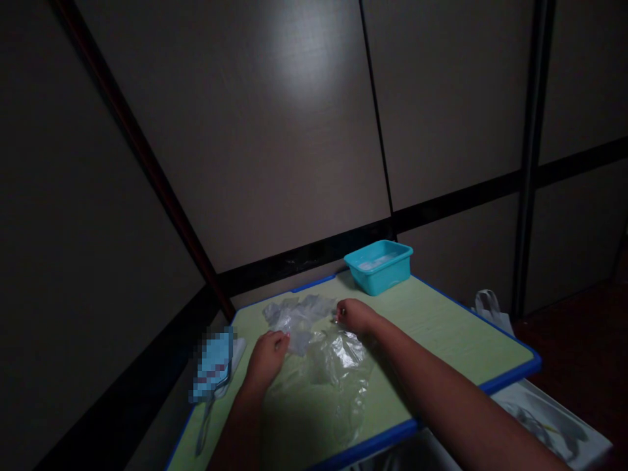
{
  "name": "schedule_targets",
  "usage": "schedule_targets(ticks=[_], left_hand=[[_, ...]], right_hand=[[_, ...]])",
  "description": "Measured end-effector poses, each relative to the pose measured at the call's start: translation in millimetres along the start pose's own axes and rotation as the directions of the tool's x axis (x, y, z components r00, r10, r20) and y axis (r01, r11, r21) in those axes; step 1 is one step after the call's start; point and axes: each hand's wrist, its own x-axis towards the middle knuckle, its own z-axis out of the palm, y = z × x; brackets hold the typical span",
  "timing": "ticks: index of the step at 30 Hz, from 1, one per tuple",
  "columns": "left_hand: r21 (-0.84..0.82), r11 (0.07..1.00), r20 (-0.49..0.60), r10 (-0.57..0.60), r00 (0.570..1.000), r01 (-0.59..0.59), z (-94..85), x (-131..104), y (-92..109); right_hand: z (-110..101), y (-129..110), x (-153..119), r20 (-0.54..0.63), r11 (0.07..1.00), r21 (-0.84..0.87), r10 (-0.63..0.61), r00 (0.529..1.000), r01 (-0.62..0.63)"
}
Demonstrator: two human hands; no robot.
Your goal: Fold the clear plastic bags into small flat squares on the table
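Observation:
A crumpled, whitish see-through plastic bag [299, 313] lies on the pale green table [441, 327]. My left hand [266, 358] pinches its near edge between thumb and fingertips. At the bag's right end, my right hand [357, 315] has its fingers curled in a pinch on thin plastic. Closer to me, below the right hand, spreads a clearer, shiny sheet of plastic [343, 356]. Whether the two pieces are joined I cannot tell.
A turquoise basin [387, 278] with something whitish inside stands at the table's far right corner. On the left edge lies a blurred light-blue item [213, 366]. A white bag [492, 313] and a white box [554, 418] are beyond the table's right side. Wardrobe panels [294, 163] rise behind.

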Motion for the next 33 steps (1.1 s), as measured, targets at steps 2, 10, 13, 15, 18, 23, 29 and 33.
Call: schedule_targets(ticks=[2,10,13,15,18,23,29,33], left_hand=[[-0.029,0.998,0.035,0.051,0.998,-0.05,2.4,0.4,-0.1],[-0.095,0.987,0.035,-0.127,0.991,0.13,20.1,-3.0,-16.2],[-0.126,0.974,-0.028,-0.194,0.981,0.189,23.5,-2.0,-15.4],[-0.138,0.981,-0.088,-0.151,0.985,0.138,21.1,-0.3,-11.2],[-0.143,0.99,-0.115,-0.03,0.993,0.013,13.9,1.7,-4.4],[-0.162,0.987,-0.024,-0.021,0.999,0.017,11.6,-0.8,-2.5],[-0.072,0.991,-0.054,-0.114,0.992,0.11,20.0,-4.0,-7.4],[-0.112,0.991,-0.107,-0.085,0.991,0.073,15.3,-3.1,-1.2]], right_hand=[[0.3,-0.3,-0.1,-0.003,1.0,-0.016,0.002,1.0,-0.002],[-2.9,-0.8,-2.7,-0.054,0.986,-0.103,0.125,0.991,-0.13],[-6.9,1.4,-4.8,-0.106,0.967,-0.135,0.203,0.973,-0.216],[-10.4,2.1,-6.9,-0.131,0.955,-0.147,0.238,0.962,-0.256],[-15.3,1.5,-10.3,-0.145,0.943,-0.161,0.269,0.952,-0.291],[-18.9,-0.8,-14.2,-0.141,0.934,-0.184,0.285,0.948,-0.308],[-19.7,-4.0,-17.0,-0.119,0.928,-0.203,0.292,0.949,-0.311],[-18.4,-5.2,-17.9,-0.113,0.932,-0.206,0.278,0.954,-0.297]])
